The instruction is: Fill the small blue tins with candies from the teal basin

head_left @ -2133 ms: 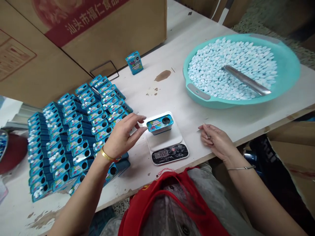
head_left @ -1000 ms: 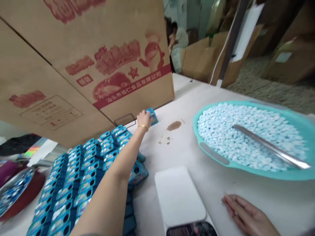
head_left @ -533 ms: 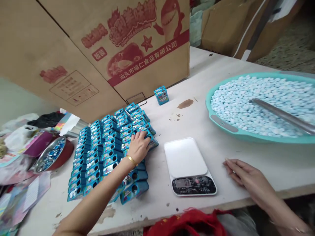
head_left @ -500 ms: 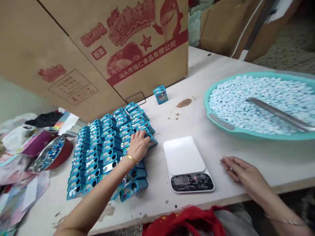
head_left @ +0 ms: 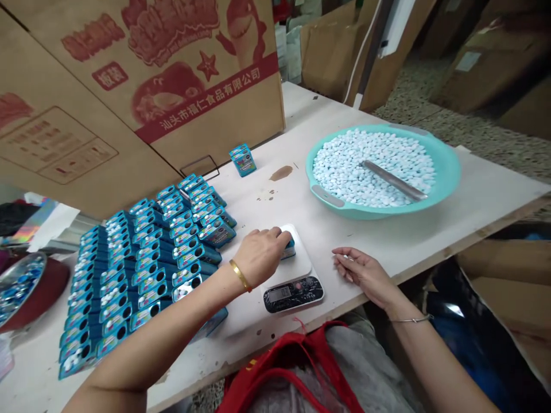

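Note:
My left hand (head_left: pixel 263 255) reaches over the white digital kitchen scale (head_left: pixel 299 261) with its fingers closed round a small blue candy box (head_left: pixel 289 250). Most of that box is hidden by the hand; it is at the weighing plate, but I cannot tell whether it rests there. To the left stand rows of matching blue boxes (head_left: pixel 148 252) with round holes on top, several showing white candies inside. My right hand (head_left: pixel 361 275) rests on the table right of the scale, fingers loosely curled and slightly apart, with nothing visible in it.
A turquoise basin (head_left: pixel 447 163) of pale candies (head_left: pixel 344 166) holds a metal scoop (head_left: pixel 394 180). One blue box (head_left: pixel 243 160) stands apart near the large carton (head_left: pixel 241 109). A red bowl (head_left: pixel 51 287) of shiny wrapped pieces sits far left. The table's front edge runs beside my lap.
My left hand has moved right from the rows of boxes to the scale, bringing one box with it. The view has swung right. My right hand stays beside the scale.

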`<state>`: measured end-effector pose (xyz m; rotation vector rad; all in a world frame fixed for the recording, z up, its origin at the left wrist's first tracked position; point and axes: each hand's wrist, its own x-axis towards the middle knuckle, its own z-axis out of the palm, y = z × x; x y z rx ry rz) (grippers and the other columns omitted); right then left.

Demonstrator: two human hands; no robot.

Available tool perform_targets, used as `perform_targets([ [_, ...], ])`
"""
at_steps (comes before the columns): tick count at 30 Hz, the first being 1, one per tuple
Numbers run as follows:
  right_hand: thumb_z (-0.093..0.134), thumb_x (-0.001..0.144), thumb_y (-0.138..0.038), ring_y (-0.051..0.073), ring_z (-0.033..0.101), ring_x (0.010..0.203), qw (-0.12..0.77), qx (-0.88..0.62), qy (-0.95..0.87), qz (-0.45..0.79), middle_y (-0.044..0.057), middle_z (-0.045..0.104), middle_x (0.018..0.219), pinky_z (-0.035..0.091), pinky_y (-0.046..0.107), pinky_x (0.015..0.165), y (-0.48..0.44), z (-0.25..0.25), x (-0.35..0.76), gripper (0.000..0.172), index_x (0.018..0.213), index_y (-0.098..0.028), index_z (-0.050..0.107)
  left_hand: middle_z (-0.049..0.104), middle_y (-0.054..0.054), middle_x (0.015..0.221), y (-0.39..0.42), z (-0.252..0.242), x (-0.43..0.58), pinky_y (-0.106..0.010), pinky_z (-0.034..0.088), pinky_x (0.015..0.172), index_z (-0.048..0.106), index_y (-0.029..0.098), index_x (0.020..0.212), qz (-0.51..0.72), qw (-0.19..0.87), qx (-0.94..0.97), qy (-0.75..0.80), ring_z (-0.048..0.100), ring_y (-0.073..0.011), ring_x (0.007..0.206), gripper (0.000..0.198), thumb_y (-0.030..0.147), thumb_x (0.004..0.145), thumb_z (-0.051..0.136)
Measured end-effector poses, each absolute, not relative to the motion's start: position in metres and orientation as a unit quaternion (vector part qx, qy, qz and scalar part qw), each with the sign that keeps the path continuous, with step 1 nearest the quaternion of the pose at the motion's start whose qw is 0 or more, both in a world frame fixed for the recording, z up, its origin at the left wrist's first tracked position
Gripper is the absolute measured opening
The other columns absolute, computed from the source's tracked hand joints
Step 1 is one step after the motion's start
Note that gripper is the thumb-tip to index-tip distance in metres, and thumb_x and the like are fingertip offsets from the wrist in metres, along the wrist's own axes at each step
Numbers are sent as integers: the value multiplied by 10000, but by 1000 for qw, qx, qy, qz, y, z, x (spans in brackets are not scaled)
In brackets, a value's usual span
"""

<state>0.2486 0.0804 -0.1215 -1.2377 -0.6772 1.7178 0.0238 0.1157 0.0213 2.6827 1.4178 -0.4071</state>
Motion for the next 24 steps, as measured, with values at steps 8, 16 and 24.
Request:
perform_targets([
  [8, 860, 608, -402, 67, 507, 564, 421, -509, -271, 700, 19, 682, 743, 393, 192, 522, 80, -131, 257, 451, 940, -158, 675, 644, -103, 1100, 105, 43, -21, -368, 496, 852, 527, 165, 1125, 77, 75, 857, 504, 620, -235, 988, 335, 400, 894, 587],
  [16, 851, 584, -469, 99, 549, 563, 413, -570, -314, 637, 19, 682, 679, 436, 222, 534, 79, -138, 253, 455, 877, -166, 681, 680, -36, 917, 63, 54, -76, -300, 515, 749, 618, 194, 986, 177, 110, 744, 635, 638, -176, 819, 251, 420, 888, 575],
  [24, 826, 583, -494, 105, 497, 521, 365, -605, -410, 577, -3, 600, 552, 408, 248, 515, 91, -79, 238, 443, 820, -143, 695, 678, -21, 916, 35, 29, -104, -273, 498, 726, 628, 197, 979, 175, 157, 715, 658, 628, -158, 798, 256, 429, 898, 560],
])
